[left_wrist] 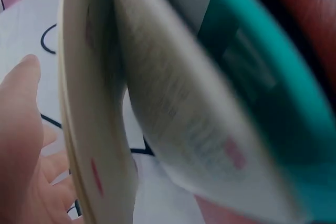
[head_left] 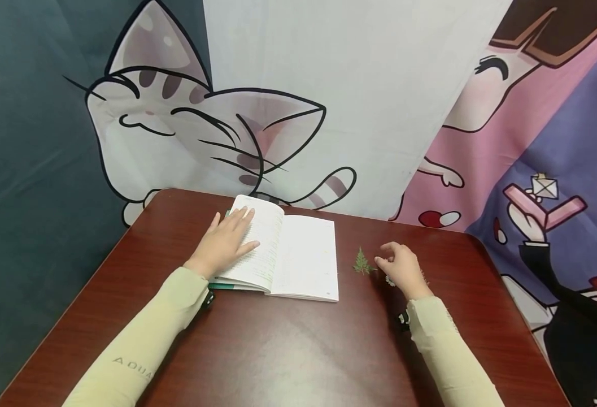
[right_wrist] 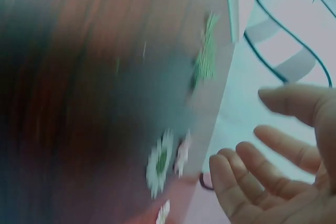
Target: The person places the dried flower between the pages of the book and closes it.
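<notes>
Head view: the left hand point(head_left: 225, 240), fingers spread, rests on the left page point(head_left: 265, 243) of the book point(head_left: 305, 260), where even pressure should keep it open. The leaf point(head_left: 361, 262) lies right of the book, just left of the right hand point(head_left: 404, 268); a light pinch seems safest. Left wrist view: pages point(left_wrist: 184, 114) fan loosely. Right wrist view: the right hand is half open, holding nothing; nearby flowers point(right_wrist: 159, 166) are best left unbrushed.

High forward-down head view, close wrist views, book point(head_left: 305, 257) in head and left.
</notes>
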Demonstrator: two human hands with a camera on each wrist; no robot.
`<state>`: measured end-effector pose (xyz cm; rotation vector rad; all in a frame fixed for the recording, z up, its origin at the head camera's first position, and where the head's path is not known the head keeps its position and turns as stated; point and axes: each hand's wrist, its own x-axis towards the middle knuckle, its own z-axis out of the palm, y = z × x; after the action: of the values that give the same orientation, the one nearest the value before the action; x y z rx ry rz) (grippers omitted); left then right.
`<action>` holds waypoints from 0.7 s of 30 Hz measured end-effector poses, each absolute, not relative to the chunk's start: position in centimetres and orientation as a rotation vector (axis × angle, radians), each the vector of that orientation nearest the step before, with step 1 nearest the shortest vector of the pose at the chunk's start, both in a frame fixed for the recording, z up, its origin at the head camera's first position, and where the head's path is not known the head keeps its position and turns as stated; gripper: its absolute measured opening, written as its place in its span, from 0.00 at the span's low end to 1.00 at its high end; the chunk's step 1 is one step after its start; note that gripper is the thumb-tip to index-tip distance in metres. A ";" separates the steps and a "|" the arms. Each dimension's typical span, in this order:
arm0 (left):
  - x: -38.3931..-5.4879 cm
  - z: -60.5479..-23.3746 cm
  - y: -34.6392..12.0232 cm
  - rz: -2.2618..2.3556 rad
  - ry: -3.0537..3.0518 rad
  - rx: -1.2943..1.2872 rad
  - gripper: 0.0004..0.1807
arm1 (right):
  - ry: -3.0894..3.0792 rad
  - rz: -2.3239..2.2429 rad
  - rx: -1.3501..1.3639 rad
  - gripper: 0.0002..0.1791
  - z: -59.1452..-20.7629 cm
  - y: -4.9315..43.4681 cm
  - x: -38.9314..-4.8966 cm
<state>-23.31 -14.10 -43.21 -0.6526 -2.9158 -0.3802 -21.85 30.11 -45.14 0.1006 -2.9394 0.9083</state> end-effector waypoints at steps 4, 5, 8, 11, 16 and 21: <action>-22.7 -44.0 -13.3 -0.374 -2.907 -0.688 0.43 | -2.924 0.973 0.005 0.19 -45.4 29.0 -21.6; -22.5 -44.2 -13.1 -0.372 -2.909 -0.697 0.43 | -2.924 0.978 -0.016 0.19 -45.5 28.7 -21.6; -22.0 -44.6 -12.5 -0.397 -2.921 -0.713 0.43 | -2.941 0.962 -0.059 0.18 -45.8 28.1 -21.6; -21.7 -45.0 -12.0 -0.428 -2.948 -0.714 0.43 | -2.964 0.917 -0.087 0.17 -46.0 27.5 -21.7; -21.4 -45.6 -11.3 -0.453 -3.049 -0.725 0.43 | -2.993 0.845 -0.121 0.15 -46.2 26.8 -22.0; -21.1 -46.0 -10.9 -0.458 -3.154 -0.724 0.45 | -3.005 0.846 -0.117 0.17 -46.7 26.5 -22.5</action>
<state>-21.12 -10.90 -45.97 -0.7244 -3.1541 -0.4579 -22.48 26.50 -46.67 -0.1174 -3.0047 0.8459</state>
